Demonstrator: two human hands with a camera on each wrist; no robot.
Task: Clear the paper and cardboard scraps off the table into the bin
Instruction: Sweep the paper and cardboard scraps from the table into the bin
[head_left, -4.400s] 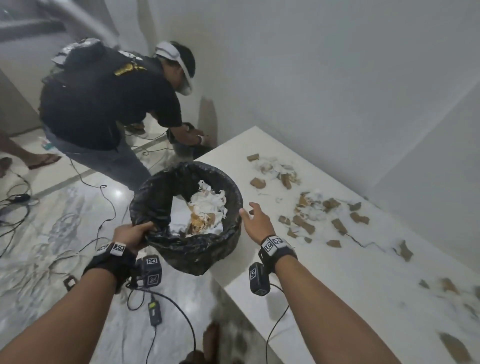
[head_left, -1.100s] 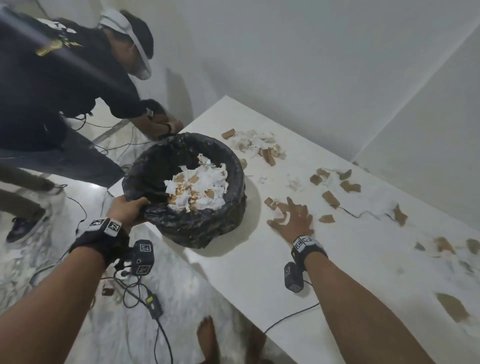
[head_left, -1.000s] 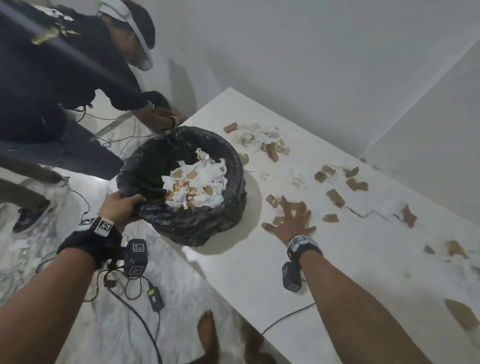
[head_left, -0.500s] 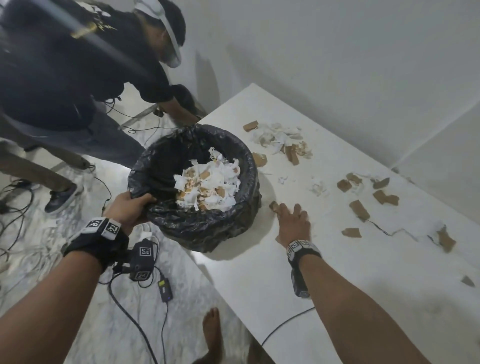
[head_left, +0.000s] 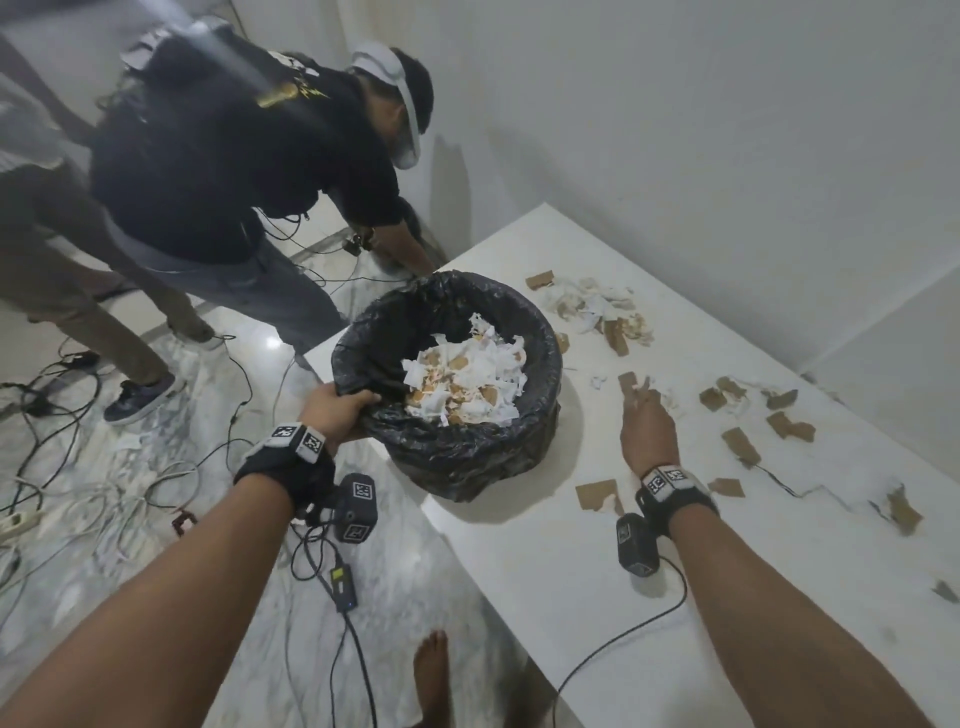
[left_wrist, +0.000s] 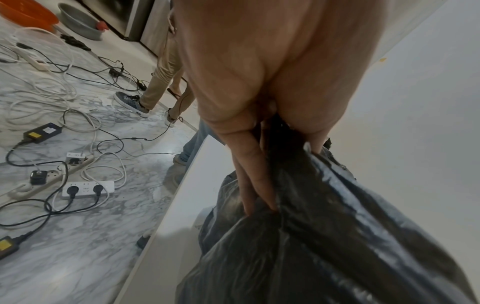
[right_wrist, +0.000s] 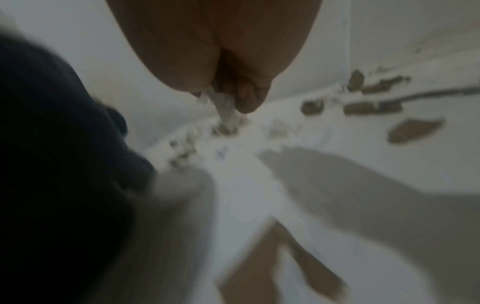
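Observation:
The bin (head_left: 467, 447), lined with a black bag and holding white paper and brown cardboard scraps (head_left: 467, 379), stands at the table's near-left corner. My left hand (head_left: 345, 408) grips its near rim; in the left wrist view the fingers (left_wrist: 255, 181) and thumb pinch the black liner (left_wrist: 350, 236). My right hand (head_left: 641, 402) hovers just right of the bin over loose scraps. The blurred right wrist view shows that hand (right_wrist: 228, 100) pinching a white paper scrap (right_wrist: 224, 111). More cardboard pieces (head_left: 737, 444) lie to the right, and a mixed pile (head_left: 597, 312) lies beyond the bin.
The white table (head_left: 571, 597) runs along a white wall. A cardboard piece (head_left: 596, 493) lies beside my right wrist. Another person (head_left: 234, 156) bends over at the table's far-left end. Cables and power strips (head_left: 78, 467) cover the marble floor. A bare foot (head_left: 431, 670) is below.
My right hand, flat on the table sweeping scraps toward the bin, has lifted with its fingers closed on paper. One cardboard piece stayed behind by the wrist. My left hand keeps its grip on the rim.

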